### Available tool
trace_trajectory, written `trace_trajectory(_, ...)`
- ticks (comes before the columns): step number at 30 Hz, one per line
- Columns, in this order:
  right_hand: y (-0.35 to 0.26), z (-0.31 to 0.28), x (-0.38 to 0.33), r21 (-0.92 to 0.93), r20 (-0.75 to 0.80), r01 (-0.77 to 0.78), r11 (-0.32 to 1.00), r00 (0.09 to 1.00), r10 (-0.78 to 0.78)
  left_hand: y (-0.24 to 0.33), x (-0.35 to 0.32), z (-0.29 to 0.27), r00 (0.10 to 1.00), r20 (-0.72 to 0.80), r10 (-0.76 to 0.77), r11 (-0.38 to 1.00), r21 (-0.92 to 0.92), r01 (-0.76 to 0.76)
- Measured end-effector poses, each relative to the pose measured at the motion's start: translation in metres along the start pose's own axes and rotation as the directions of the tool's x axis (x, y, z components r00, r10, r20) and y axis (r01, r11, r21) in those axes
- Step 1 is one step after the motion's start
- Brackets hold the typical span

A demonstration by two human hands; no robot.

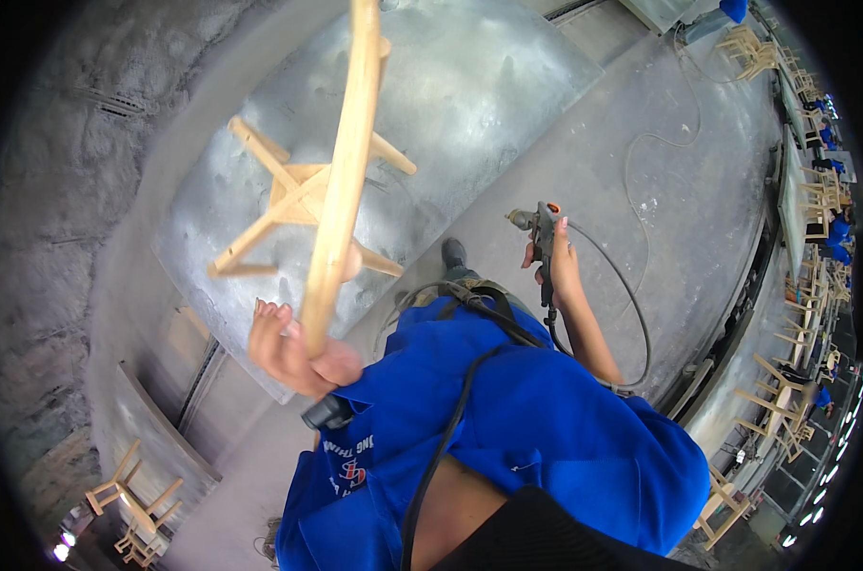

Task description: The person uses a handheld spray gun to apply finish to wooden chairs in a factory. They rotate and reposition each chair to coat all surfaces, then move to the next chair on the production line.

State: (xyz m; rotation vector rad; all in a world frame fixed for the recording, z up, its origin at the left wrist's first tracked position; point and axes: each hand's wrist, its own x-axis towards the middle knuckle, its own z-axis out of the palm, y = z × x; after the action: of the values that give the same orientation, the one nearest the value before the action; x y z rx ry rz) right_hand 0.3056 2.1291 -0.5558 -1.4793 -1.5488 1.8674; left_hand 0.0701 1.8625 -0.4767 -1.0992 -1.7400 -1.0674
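Note:
My left hand (293, 352) grips the curved top rail of a light wooden chair frame (341, 181), held up over a grey metal-topped table (488, 86). The chair's legs and cross braces point away from me toward the table. My right hand (557, 266) holds a hand-held power tool (543, 228) with an orange part, its nose pointing left. A black cable runs from the tool down across my blue work shirt (545, 419).
A thin hose (660, 143) loops over the grey concrete floor on the right. Several wooden chair frames (783, 381) stand along the right edge and another group (131, 504) at lower left. People in blue work far right.

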Motion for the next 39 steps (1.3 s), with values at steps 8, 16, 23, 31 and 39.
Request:
trace_trajectory(8, -0.055, -0.017, 0.037, 0.176, -0.033, 0.127, 0.976, 0.992, -0.123, 0.032, 0.072, 0.169, 0.971, 0.207, 0.122, 0.987, -0.131, -0.096)
trace_trajectory(16, -0.147, -0.058, 0.058, 0.246, -0.243, 0.704, 0.666, 0.71, -0.661, 0.025, 0.049, 0.312, 0.928, 0.368, 0.053, 0.899, -0.422, 0.116)
trace_trajectory(23, -0.146, -0.043, 0.056, 0.184, 0.059, 0.689, 0.701, 0.704, -0.708, 0.026, -0.161, 0.222, -0.125, 0.99, -0.066, 0.527, 0.141, 0.838)
trace_trajectory(31, -0.129, -0.043, 0.098, 0.723, 0.201, 0.226, 0.653, 0.835, -0.512, 0.029, -0.218, 0.173, -0.084, 0.971, -0.224, 0.461, 0.181, 0.869)
trace_trajectory(39, -0.014, 0.004, 0.214, 0.619, 0.164, -0.142, 0.773, 0.985, 0.049, 0.033, -0.253, 0.135, -0.131, 0.906, -0.403, 0.262, 0.252, 0.932)
